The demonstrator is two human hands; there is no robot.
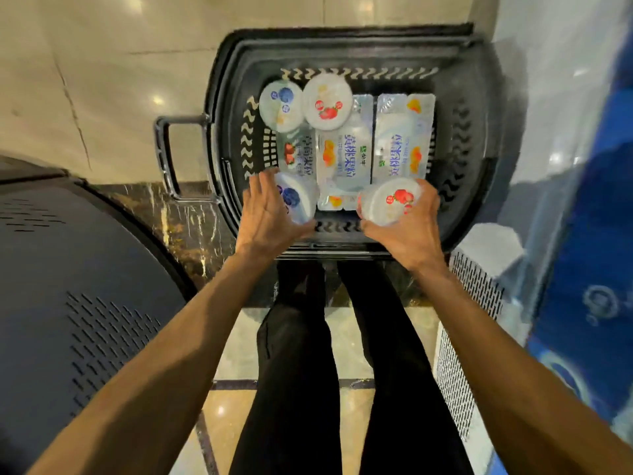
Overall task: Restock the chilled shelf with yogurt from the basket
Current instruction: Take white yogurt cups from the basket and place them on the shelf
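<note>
A black plastic basket point(479, 108) stands on the floor in front of me. My left hand point(265, 214) grips a blueberry yogurt cup point(297, 198) at the basket's near left side. My right hand point(407, 231) grips a strawberry yogurt cup point(394, 200) at the near right side. Both cups are tilted. At the far left of the basket lie another blueberry cup point(281, 106) and a strawberry cup point(328, 101). Flat yellow-peach yogurt packs point(344, 156) point(404, 138) lie side by side in the middle, and a strawberry pack point(296, 152) lies partly under the cups.
The basket's handle point(168, 156) sticks out to the left. A dark rounded chiller cabinet point(68, 286) fills the left side. On the right is a white perforated cabinet panel point(459, 371) with blue glass point(589, 269). My legs in black trousers point(325, 371) stand on the tiled floor.
</note>
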